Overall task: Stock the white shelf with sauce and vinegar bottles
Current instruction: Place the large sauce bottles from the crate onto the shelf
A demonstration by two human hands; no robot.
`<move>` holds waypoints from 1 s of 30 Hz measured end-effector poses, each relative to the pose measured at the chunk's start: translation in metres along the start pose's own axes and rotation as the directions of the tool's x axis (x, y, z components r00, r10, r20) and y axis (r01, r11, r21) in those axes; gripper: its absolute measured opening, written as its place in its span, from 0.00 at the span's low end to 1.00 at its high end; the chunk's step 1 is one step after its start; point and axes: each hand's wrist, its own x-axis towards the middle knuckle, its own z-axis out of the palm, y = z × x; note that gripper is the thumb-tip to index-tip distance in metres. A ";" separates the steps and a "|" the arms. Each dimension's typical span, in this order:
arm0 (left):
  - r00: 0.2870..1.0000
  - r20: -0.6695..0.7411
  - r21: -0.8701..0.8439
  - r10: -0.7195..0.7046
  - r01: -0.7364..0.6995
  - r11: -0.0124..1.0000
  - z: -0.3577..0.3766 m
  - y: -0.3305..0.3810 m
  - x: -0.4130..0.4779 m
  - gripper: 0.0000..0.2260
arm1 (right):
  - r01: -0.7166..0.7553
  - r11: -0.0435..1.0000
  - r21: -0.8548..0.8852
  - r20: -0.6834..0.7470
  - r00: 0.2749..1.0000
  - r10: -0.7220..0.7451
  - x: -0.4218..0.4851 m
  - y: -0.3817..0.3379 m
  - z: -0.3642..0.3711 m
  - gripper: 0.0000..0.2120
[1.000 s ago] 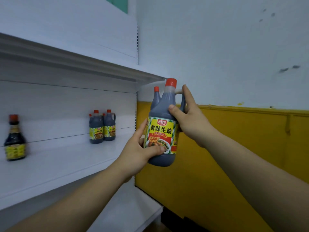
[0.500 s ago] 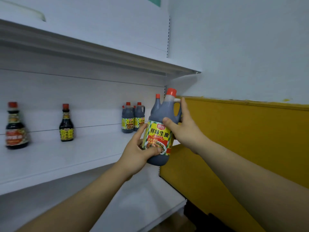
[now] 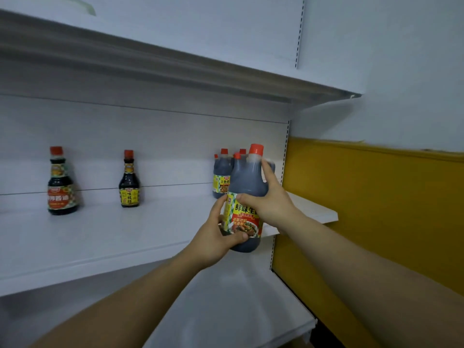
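A pack of dark soy sauce bottles (image 3: 247, 183) with red caps and a yellow-red label hangs in front of the right end of the middle white shelf (image 3: 105, 237). My left hand (image 3: 217, 238) grips the pack low down, thumb across the label. My right hand (image 3: 270, 200) grips its shoulder and handle side from the right. Behind it on the shelf stands another pack of the same dark bottles (image 3: 221, 177), partly hidden. Two single dark bottles stand further left: one (image 3: 129, 180) with a yellow label, one (image 3: 60, 183) with a red label.
An upper white shelf (image 3: 175, 71) overhangs the middle one. A lower white shelf (image 3: 238, 305) lies beneath my arms. To the right is a wall (image 3: 376, 209), yellow below and white above. Bare shelf surface lies between the single bottles and the packs.
The view has swung left and both hands have carried the pack toward the shelf's right end, now in front of the bottles standing there. Both grips are unchanged.
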 end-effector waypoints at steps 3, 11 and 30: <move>0.998 0.045 0.286 -0.036 0.022 0.958 -0.019 -0.013 0.028 0.39 | 0.046 0.999 -0.019 -0.020 0.999 -0.046 0.032 0.019 0.005 0.50; 0.906 0.008 0.905 -0.422 0.173 0.389 -0.055 -0.083 0.098 0.30 | 0.004 1.000 0.007 -0.060 0.998 -0.004 0.112 0.085 0.009 0.51; 0.872 -0.046 0.946 -0.487 0.195 0.261 -0.056 -0.130 0.122 0.36 | -0.073 0.987 -0.142 -0.063 0.996 0.064 0.222 0.197 0.036 0.50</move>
